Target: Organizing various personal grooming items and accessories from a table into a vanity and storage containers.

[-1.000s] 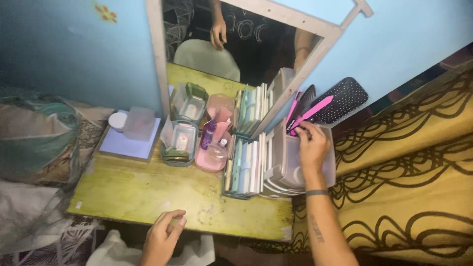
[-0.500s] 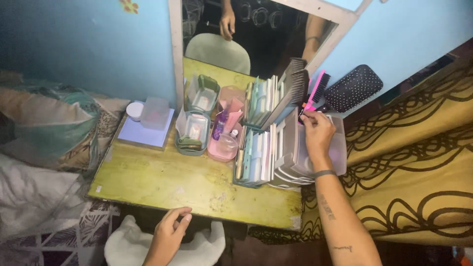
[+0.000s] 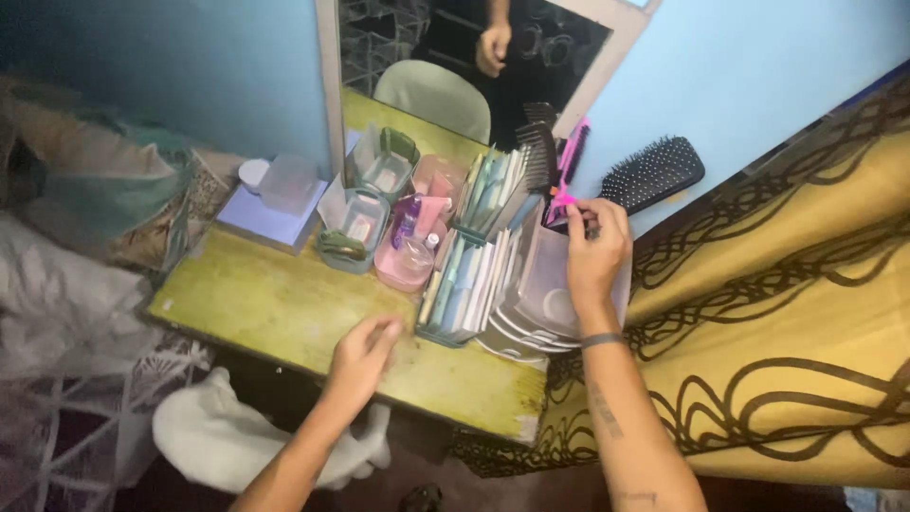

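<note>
Blue walls and a leaning mirror (image 3: pixel 455 57) back a worn yellow-green counter (image 3: pixel 275 308), with a yellow patterned cloth (image 3: pixel 787 322) to its right. Along the counter's far edge stand a rack of thin booklets (image 3: pixel 464 284), a clear plastic bin (image 3: pixel 550 284), a pink tub (image 3: pixel 403 261) and a green box (image 3: pixel 351 232). Right hand (image 3: pixel 592 251) is over the bin, fingers pinched on a pink comb (image 3: pixel 569 171) standing upright beside a black paddle brush (image 3: pixel 654 171). Left hand (image 3: pixel 360 356) hovers low over the counter's front, fingers loosely curled, holding nothing.
</note>
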